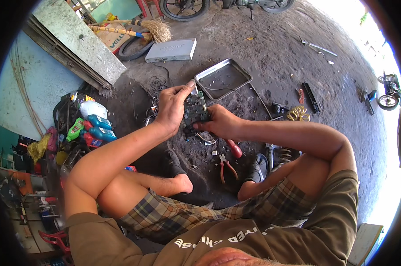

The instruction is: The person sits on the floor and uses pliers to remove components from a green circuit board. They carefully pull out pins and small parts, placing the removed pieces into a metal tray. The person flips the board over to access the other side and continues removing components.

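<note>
Between my two hands is a dark circuit board (195, 106) with small components on its face, held above the ground. My left hand (173, 104) grips its left edge, with the thumb up at the top corner. At the lower right edge, my right hand (221, 123) is closed on the board, fingers partly hidden behind it. A metal tray (201, 74) lies just beyond, with small bits and a thin wire in it. On the ground below my hands are pliers with reddish handles (222, 168) and a red-handled tool (234, 149).
Oil bottles (98, 122) crowd the left by the wall. A white box (171, 50) and a straw broom (158, 31) lie farther off. To the right are a yellowish coil (298, 114), a dark strip (311, 97) and a shock absorber spring (284, 155). Motorbikes stand at the back and far right.
</note>
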Available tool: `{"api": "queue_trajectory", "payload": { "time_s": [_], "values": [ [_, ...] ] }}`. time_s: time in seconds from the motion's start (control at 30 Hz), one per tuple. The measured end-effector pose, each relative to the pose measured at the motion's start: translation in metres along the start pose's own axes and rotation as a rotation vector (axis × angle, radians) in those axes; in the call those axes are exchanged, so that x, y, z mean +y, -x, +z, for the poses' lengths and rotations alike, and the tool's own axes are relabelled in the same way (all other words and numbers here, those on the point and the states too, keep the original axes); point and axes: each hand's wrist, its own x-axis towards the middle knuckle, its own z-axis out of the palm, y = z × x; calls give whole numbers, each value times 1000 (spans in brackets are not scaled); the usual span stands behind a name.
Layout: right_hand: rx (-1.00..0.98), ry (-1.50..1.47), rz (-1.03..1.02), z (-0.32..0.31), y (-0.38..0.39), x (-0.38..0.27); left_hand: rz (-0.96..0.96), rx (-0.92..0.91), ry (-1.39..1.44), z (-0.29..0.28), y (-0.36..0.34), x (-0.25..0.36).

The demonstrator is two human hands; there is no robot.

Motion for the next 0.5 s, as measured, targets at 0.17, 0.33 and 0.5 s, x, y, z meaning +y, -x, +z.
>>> {"api": "queue_trajectory", "payload": {
  "time_s": [0.17,0.33,0.5],
  "values": [
    [-3,1,-59,0,-9,19,-41,-47,15,0,-1,7],
    [-4,3,-131,-1,-8,19,-66,-70,-2,-5,-3,6],
    [10,102,-74,-16,1,5,-41,-166,1,-3,-1,19]
  ]
}}
